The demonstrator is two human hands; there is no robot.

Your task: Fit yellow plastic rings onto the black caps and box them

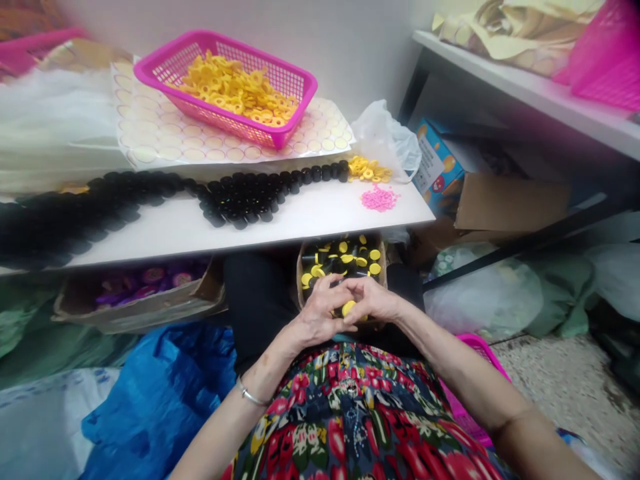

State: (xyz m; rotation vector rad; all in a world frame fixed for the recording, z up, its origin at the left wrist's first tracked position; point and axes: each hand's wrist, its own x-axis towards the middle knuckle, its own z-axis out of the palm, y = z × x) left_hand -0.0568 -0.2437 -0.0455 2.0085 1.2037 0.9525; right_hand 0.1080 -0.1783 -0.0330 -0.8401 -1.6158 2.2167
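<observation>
My left hand (320, 310) and my right hand (374, 300) meet in front of my lap, fingers curled toward each other. Between them shows the round yellow cap (349, 309) of a small piece; fingers hide most of the rest. Directly beyond and below the hands is a cardboard box (299, 273) with many black cylinders with yellow caps (361, 261) lying loose in it. On the white table (305, 220) above, black cylinders (245, 193) stand in a long cluster. At its right end lie a pile of yellow rings (369, 169) and small pink pieces (380, 198).
A pink basket (295, 137) of yellow ring pieces stands at the back of the table on a printed sheet (330, 133). Under the table sits a box of purple items (145, 310). A blue bag (160, 400) lies left, a shelf (525, 93) and cartons right.
</observation>
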